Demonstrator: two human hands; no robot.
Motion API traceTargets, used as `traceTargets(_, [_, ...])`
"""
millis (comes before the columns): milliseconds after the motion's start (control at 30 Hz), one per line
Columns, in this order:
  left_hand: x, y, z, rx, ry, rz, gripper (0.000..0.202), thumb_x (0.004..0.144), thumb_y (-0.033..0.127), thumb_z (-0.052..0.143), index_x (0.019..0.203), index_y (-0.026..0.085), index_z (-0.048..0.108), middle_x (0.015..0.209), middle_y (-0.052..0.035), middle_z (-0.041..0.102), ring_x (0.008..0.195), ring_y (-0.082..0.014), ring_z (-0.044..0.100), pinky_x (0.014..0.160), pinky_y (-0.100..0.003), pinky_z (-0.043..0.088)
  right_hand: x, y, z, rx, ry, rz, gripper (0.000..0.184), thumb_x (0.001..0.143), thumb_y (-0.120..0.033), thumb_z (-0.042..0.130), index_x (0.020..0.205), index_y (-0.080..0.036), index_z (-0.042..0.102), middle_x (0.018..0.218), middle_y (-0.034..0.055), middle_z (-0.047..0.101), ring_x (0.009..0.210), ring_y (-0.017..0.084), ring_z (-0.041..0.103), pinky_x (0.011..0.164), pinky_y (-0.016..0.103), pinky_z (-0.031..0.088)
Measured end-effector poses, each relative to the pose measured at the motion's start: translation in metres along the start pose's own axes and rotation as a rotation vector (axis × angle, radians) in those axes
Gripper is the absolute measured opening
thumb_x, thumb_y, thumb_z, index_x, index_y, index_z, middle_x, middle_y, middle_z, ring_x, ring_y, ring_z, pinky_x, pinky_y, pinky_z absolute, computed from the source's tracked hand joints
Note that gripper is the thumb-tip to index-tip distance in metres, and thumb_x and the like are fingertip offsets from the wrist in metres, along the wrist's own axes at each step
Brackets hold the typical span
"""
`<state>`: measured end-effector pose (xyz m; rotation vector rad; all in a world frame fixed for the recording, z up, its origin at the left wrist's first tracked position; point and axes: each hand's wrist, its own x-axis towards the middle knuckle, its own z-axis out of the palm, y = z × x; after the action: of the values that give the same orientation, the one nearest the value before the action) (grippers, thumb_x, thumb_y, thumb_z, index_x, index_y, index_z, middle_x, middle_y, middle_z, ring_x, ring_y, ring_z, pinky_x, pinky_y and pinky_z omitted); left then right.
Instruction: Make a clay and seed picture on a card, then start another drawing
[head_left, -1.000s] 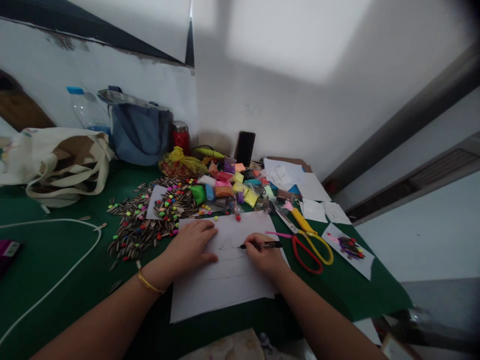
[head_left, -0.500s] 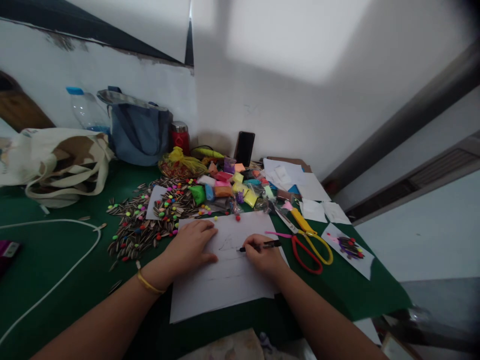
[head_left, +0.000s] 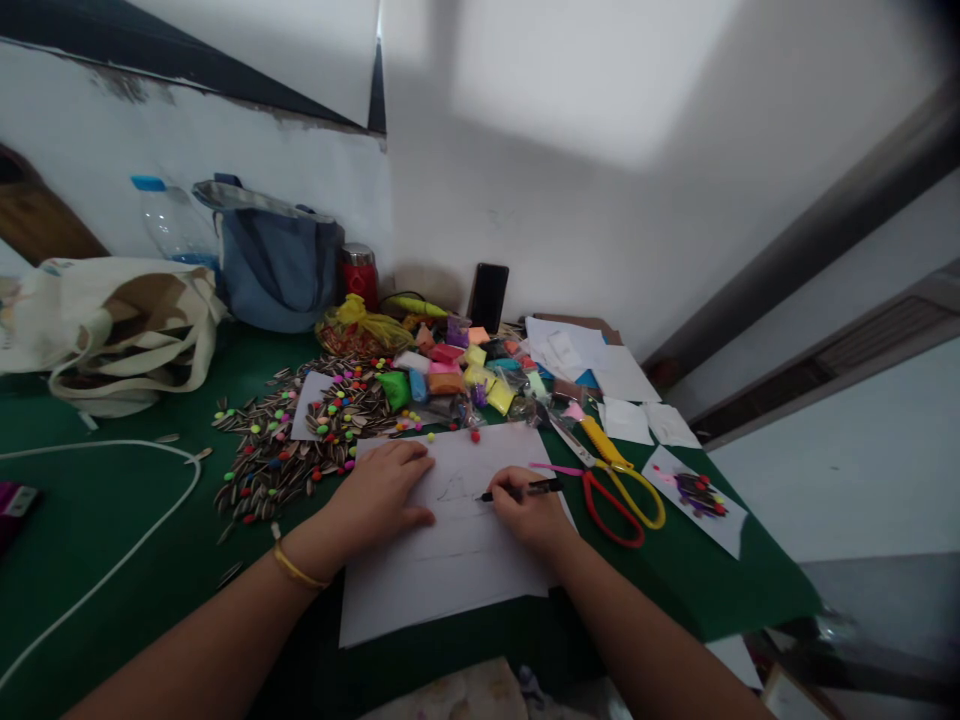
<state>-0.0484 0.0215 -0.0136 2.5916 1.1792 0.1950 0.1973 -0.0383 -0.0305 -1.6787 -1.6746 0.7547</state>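
Note:
A white sheet of paper [head_left: 442, 590] lies on the green tabletop in front of me, with faint pencil-thin lines and a small sketched outline on it. My left hand [head_left: 386, 490] rests flat on the paper's left part, fingers stretched and thumb apart. In my right hand [head_left: 525, 510] is a black pen [head_left: 536, 488], gripped near its tip, which points left at the paper just right of the sketched outline. Whether the tip touches the paper I cannot tell. Scissors [head_left: 615, 490] with red and yellow handles lie just right of my right hand.
Sunflower seeds [head_left: 285, 470] mixed with coloured beads are heaped at the left. Behind the paper lie colourful clay packets [head_left: 446, 383]. A decorated card [head_left: 697, 500] lies at the right. Farther back stand a phone [head_left: 489, 297], a red flask [head_left: 360, 278] and a blue bag [head_left: 281, 265]. A white cable [head_left: 150, 530] curves at left.
The pen and my right hand have barely shifted, and the sketched outline looks slightly longer toward the pen tip. My left hand stays in place.

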Motion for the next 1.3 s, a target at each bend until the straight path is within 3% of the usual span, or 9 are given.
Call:
traceTargets(700, [-0.001,0.000,0.000,0.003,0.009,0.008,0.064,0.071,0.047,0.077,0.128,0.023,0.060,0.137,-0.0122,0.054,0.127,-0.0322,0.046,0.107,-0.046,0.036,0.000,-0.004,-0.004,-0.020,0.026,-0.010,0.016,0.080,-0.021,0.052,0.076,-0.019,0.067,0.075,0.0031,0.069,0.074,0.018,0.063,0.066,0.026,0.046])
traceTargets(1000, [-0.001,0.001,-0.001,-0.024,0.004,-0.002,0.061,0.072,0.048,0.075,0.127,0.024,0.061,0.137,-0.0123,0.054,0.128,-0.0332,0.045,0.107,-0.047,0.036,0.000,-0.001,0.000,0.028,0.002,-0.010,0.015,0.078,-0.022,0.053,0.073,-0.020,0.067,0.072,0.0012,0.068,0.069,0.017,0.061,0.061,0.025,0.045])
traceTargets(1300, [0.000,0.001,-0.002,-0.004,-0.010,0.000,0.062,0.074,0.049,0.073,0.128,0.023,0.059,0.138,-0.0116,0.053,0.128,-0.0318,0.045,0.107,-0.045,0.035,0.005,0.012,-0.009,-0.001,0.099,0.060,0.018,0.077,-0.025,0.050,0.072,-0.021,0.066,0.069,0.0006,0.065,0.066,0.017,0.060,0.060,0.026,0.044])
